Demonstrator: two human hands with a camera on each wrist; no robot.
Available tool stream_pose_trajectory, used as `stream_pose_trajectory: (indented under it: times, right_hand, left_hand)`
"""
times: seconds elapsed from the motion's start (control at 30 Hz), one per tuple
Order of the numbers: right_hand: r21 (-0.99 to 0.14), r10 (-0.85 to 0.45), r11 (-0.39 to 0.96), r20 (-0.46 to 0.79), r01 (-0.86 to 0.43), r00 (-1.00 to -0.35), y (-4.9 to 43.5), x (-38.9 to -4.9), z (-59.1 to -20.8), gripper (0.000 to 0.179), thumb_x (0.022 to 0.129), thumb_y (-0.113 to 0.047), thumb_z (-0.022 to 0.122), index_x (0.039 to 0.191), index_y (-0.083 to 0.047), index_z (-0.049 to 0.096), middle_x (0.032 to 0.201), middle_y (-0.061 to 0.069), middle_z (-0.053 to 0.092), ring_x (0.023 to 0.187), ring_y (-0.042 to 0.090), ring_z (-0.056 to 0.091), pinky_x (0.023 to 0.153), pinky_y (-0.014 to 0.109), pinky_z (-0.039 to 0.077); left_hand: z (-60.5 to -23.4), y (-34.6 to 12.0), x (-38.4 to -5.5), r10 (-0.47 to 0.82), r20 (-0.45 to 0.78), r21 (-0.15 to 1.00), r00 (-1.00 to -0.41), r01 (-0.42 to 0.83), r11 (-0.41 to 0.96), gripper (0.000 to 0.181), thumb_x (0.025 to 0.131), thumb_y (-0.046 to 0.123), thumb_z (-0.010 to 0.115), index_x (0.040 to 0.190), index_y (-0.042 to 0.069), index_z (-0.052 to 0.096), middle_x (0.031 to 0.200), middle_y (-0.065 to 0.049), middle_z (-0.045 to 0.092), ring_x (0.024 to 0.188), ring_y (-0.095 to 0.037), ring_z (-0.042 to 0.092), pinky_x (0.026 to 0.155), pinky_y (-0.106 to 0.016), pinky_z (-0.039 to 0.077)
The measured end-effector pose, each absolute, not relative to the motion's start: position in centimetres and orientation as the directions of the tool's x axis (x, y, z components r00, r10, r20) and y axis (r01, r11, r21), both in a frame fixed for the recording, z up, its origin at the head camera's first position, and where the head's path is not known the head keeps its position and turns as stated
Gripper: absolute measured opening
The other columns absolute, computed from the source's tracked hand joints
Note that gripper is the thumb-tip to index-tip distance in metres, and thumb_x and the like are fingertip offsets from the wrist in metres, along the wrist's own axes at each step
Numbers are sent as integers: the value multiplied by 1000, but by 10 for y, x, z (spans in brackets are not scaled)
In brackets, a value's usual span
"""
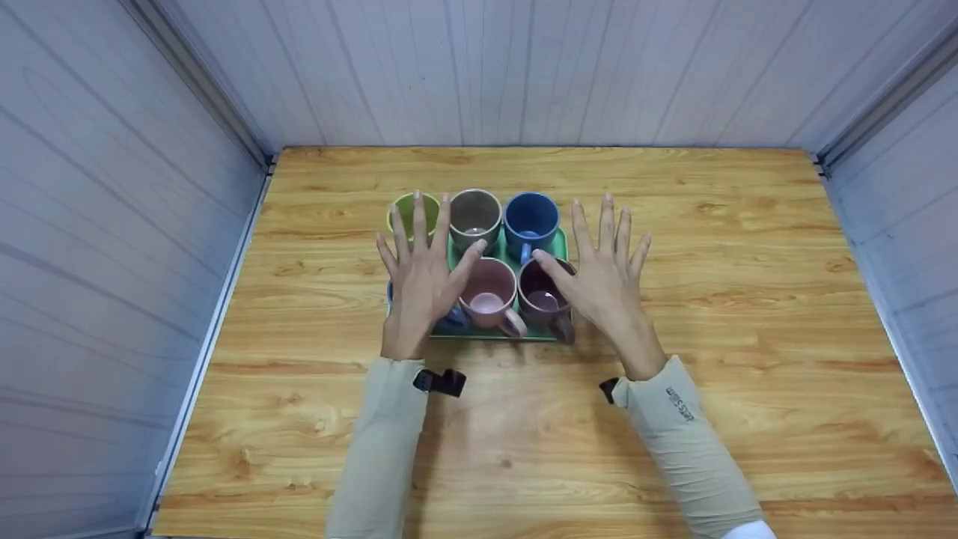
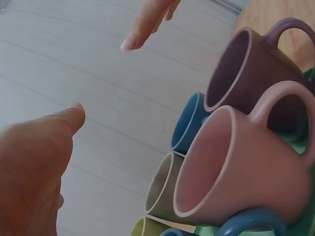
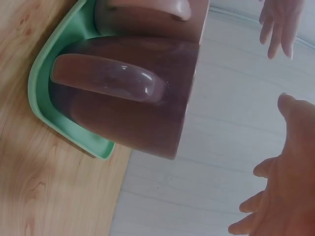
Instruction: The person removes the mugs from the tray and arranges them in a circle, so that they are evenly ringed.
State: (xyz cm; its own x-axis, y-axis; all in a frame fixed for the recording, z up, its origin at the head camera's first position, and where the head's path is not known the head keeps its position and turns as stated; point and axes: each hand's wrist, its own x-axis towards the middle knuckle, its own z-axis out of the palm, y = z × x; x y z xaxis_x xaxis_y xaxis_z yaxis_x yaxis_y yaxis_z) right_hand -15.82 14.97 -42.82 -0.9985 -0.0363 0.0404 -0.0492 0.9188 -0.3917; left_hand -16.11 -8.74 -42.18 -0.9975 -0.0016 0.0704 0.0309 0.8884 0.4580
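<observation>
Several mugs stand in two rows on a green tray (image 1: 561,241). At the back are a yellow-green mug (image 1: 430,217), a grey-brown mug (image 1: 475,213) and a blue mug (image 1: 531,213). A pink mug (image 1: 486,290) and a dark purple mug (image 1: 543,298) stand in front, with another blue mug (image 1: 455,317) mostly hidden under my left hand (image 1: 423,283). That hand is spread palm down above the left mugs, holding nothing. My right hand (image 1: 608,284), also spread and holding nothing, hovers beside the dark purple mug, its thumb overlapping the rim in the head view. Both wrist views show the hands apart from the mugs.
The tray rests on a wood-grain table (image 1: 711,299), towards its back. Pale panel walls (image 1: 486,75) enclose the table at the back, left and right. Each sleeved wrist carries a small black strap device (image 1: 441,382).
</observation>
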Motion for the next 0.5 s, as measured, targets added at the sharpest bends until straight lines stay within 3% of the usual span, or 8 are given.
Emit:
stream_pose_trajectory:
  times: [0.17, 0.37, 0.5]
  right_hand:
    - [-451, -33, 889, 103, -77, -994, 155, -159, -424, 91, 82, -78, 37, 154, -31, 7, 161, 6, -7, 148, 32, -6, 114, 59, -4]
    - [-520, -16, 839, 266, -158, -964, 162, -160, -422, 86, 85, -65, 51, 152, -17, 25, 156, 13, 24, 143, 33, 21, 115, 54, 17]
    - [-550, 1, 809, 358, -209, -934, 166, -160, -422, 79, 86, -58, 56, 148, -13, 34, 150, 13, 35, 139, 30, 31, 112, 52, 25]
  left_hand:
    - [-415, -101, -165, -22, 63, 582, -998, 19, 813, 75, 92, 65, 35, 154, 33, 5, 162, -4, -5, 146, -35, -12, 113, -61, -6]
    - [-408, -121, -167, -51, 98, 712, -994, 34, 702, 69, 96, 56, 36, 154, 27, 14, 160, -6, 14, 147, -31, 9, 116, -55, 9]
    - [-409, -136, -167, -86, 116, 778, -989, 37, 627, 65, 98, 51, 37, 153, 23, 17, 156, -10, 24, 145, -26, 19, 117, -48, 16]
